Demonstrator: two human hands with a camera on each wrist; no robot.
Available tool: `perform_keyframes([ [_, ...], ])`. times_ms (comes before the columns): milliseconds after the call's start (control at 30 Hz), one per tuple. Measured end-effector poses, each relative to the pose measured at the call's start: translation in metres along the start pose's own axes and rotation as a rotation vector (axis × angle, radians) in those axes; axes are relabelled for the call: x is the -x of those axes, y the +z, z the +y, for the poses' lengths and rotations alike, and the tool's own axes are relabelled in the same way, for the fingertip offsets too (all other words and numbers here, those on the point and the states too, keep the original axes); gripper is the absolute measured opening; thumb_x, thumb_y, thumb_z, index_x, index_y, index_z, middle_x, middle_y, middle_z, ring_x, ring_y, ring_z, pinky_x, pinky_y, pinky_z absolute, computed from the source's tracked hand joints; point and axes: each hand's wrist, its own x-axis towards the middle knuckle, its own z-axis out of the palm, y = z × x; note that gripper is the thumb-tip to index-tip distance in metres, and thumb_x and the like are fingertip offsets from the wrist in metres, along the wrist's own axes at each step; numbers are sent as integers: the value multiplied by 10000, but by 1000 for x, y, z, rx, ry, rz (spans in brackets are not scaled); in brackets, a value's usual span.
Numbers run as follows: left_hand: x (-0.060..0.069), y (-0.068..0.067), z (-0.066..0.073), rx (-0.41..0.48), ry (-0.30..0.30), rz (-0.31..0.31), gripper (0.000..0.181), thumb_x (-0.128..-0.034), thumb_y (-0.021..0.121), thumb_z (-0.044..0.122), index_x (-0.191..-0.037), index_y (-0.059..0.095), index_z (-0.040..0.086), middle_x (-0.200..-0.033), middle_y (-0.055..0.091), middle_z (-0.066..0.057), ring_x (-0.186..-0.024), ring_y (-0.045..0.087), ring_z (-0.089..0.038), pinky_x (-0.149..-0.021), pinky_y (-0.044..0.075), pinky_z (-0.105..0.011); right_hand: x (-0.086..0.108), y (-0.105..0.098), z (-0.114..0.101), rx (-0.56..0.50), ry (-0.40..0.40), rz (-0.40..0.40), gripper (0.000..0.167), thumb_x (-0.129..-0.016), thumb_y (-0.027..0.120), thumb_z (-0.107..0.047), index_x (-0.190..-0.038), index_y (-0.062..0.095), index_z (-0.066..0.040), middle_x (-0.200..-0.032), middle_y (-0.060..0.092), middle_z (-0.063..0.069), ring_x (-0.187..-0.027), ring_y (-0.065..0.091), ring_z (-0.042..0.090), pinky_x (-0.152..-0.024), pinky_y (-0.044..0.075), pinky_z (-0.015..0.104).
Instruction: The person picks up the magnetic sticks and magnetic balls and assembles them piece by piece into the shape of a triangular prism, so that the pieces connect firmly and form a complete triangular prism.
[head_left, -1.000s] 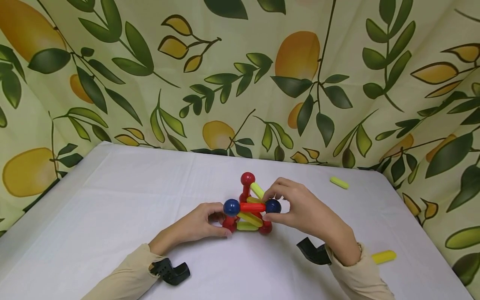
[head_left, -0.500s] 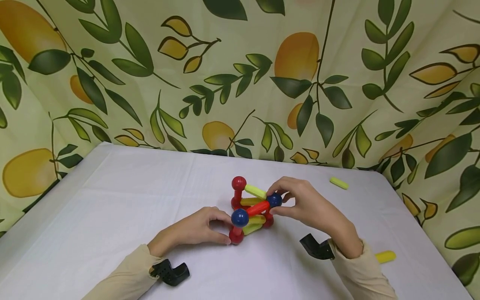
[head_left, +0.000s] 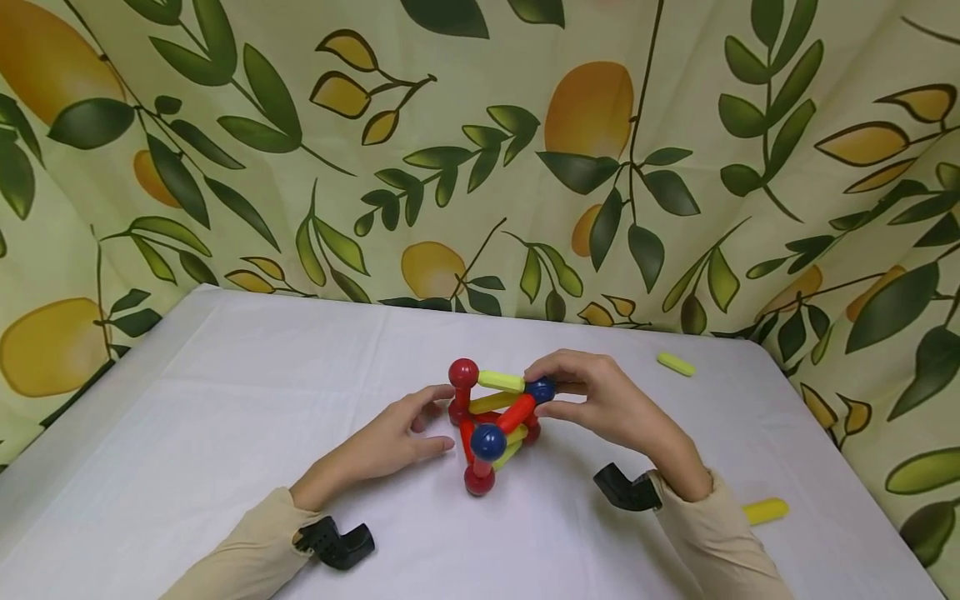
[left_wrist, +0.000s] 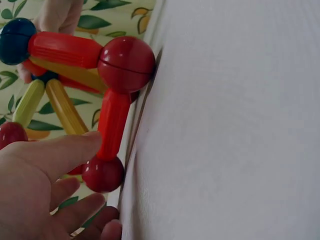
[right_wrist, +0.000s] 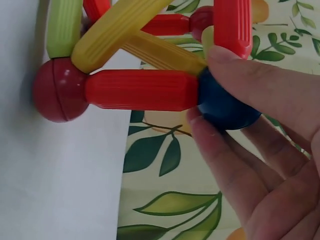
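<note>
A frame of ball-and-rod toy pieces stands mid-table, with red balls (head_left: 463,372), red rods (head_left: 516,414) and yellow and lime rods (head_left: 501,382). My right hand (head_left: 592,392) pinches the blue ball (right_wrist: 225,100) at its upper right corner, thumb on one side and fingers on the other. The second blue ball (head_left: 488,442) tops the near corner, over a red ball (head_left: 479,479). My left hand (head_left: 397,433) is at the frame's left side, fingers loosely spread. In the left wrist view its thumb overlaps a red rod (left_wrist: 115,122); whether it touches, I cannot tell.
A loose lime rod (head_left: 676,364) lies at the back right of the white-covered table (head_left: 300,367). Beside the right sleeve is a yellow rod (head_left: 767,511), partly hidden. A fruit-patterned curtain (head_left: 480,167) hangs behind the table.
The frame has turned, its near blue corner swinging rightward and toward me while the red upper corner went left. My left hand has loosened from the near red ball; the right still holds its blue ball.
</note>
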Motion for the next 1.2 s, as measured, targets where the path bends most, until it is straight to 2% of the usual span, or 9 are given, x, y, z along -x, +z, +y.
perform_keyframes([
  [67, 0, 0, -1, -16, -6, -30, 687, -887, 723, 319, -1475, 430, 119, -1366, 568, -87, -1205, 541, -248, -966, 497, -438, -1, 2, 2, -17, -7, 2, 393, -796, 793, -15, -1167, 676, -66, -1174, 687, 94, -1038, 697, 207, -900, 563, 329],
  [133, 0, 0, -1, -18, 14, -34, 649, -894, 713, 306, -1453, 457, 99, -1366, 577, -89, -1256, 537, -263, -1006, 480, -472, -1, 3, 4, -25, -12, 5, 401, -802, 787, -16, -1184, 676, -63, -1201, 687, 101, -1045, 699, 207, -907, 560, 337],
  [300, -2, -1, -3, 14, 77, -13, 364, -896, 714, 234, -1242, 620, 167, -1152, 667, 13, -1114, 581, -197, -944, 478, -373, -3, 3, 6, 10, -18, 14, 408, -816, 771, -4, -1207, 683, -79, -1266, 676, 100, -1073, 697, 211, -935, 548, 383],
  [433, -3, -1, -3, 41, 104, -45, 285, -893, 724, 237, -1165, 642, 216, -1085, 674, 72, -1096, 582, -174, -916, 463, -347, -2, 3, 6, 44, -16, 9, 410, -825, 765, -1, -1214, 684, -105, -1275, 670, 99, -1102, 684, 225, -948, 542, 412],
  [633, -3, -1, -5, 44, 142, -69, 350, -887, 732, 217, -1225, 640, 222, -1127, 698, 70, -1135, 583, -187, -920, 461, -357, -2, 0, 5, 94, -13, 21, 419, -818, 783, -32, -1210, 684, -140, -1213, 696, 39, -1108, 664, 211, -933, 554, 395],
  [833, -2, 1, -6, 47, 134, -74, 346, -873, 751, 228, -1207, 661, 233, -1111, 702, 83, -1119, 583, -176, -939, 464, -381, 3, -1, 5, 113, 11, 35, 424, -829, 778, -46, -1227, 671, -146, -1187, 702, 17, -1069, 674, 201, -921, 557, 421],
  [967, -2, 3, -6, 51, 123, -77, 347, -858, 767, 250, -1190, 665, 247, -1086, 699, 95, -1124, 592, -172, -975, 464, -432, 12, -6, 5, 156, 74, 46, 435, -841, 779, -93, -1252, 653, -156, -1205, 695, 12, -1061, 680, 212, -925, 554, 432],
  [1200, -1, 2, -3, 44, 122, -85, 339, -840, 773, 253, -1161, 664, 241, -1047, 670, 88, -1067, 582, -154, -961, 471, -412, 36, -17, 12, 250, 127, 70, 383, -844, 785, -150, -1209, 673, -184, -1163, 707, 9, -1034, 673, 229, -868, 566, 396],
])
